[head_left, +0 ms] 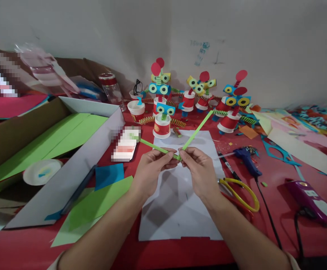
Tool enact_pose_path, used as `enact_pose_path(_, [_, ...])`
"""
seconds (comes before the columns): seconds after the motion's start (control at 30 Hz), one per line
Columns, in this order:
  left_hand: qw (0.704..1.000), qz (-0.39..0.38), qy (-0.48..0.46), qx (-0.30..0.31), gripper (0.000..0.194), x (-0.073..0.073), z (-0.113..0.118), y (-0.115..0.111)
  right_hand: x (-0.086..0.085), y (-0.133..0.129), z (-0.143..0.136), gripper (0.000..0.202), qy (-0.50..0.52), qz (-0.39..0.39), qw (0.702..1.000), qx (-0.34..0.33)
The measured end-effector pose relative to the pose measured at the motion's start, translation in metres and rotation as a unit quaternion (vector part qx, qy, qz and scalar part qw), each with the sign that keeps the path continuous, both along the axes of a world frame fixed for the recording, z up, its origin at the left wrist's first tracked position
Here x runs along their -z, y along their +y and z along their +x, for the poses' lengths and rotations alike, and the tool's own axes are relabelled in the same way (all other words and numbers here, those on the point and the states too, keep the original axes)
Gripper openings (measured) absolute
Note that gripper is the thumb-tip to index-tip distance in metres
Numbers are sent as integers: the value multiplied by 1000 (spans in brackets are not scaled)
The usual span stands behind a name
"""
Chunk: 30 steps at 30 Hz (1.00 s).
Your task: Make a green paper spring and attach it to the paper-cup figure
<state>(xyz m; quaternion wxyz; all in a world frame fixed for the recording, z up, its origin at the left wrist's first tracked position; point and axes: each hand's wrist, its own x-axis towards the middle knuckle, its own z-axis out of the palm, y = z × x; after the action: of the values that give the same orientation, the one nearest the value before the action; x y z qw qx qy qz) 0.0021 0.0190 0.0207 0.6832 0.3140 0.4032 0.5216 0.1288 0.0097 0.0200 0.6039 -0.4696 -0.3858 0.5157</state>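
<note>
Two narrow green paper strips (197, 129) meet at an angle between my hands, over a white board (180, 210). My left hand (152, 168) pinches them near the joint, where one strip runs up and to the left. On the other side of the joint, my right hand (198, 168) pinches the strips, and the other one slants up to the right. The fingertips of both hands nearly touch. Whether the strips are glued or folded at the joint cannot be made out.
Paper-cup figures (162, 125) stand behind the board. Yellow-handled scissors (242, 193), a black marker (230, 170), a blue glue gun (247, 161) and a purple device (312, 200) lie right. An open box (76, 168) with green paper stands left.
</note>
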Motion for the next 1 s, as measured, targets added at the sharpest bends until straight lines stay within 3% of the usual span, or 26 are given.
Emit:
enact_pose_path(0.3, [999,11,12,29,22,-4,-2,-3,0,-1,2,9,-20,-3,1000,-5])
enact_pose_path(0.53, [1000,1,13,4,22,-4,-2,-1,-3,-2,3,12,5,-11,999,-38])
enact_pose_path(0.77, [1000,3,2,-14,26,-7,-3,-1,-6,-7,5,9,-49,37,996,-70])
enact_pose_path(1.0, [1000,-12,-1,-10,31,-7,-3,-1,-1,-6,4,8,-73,38,995,-50])
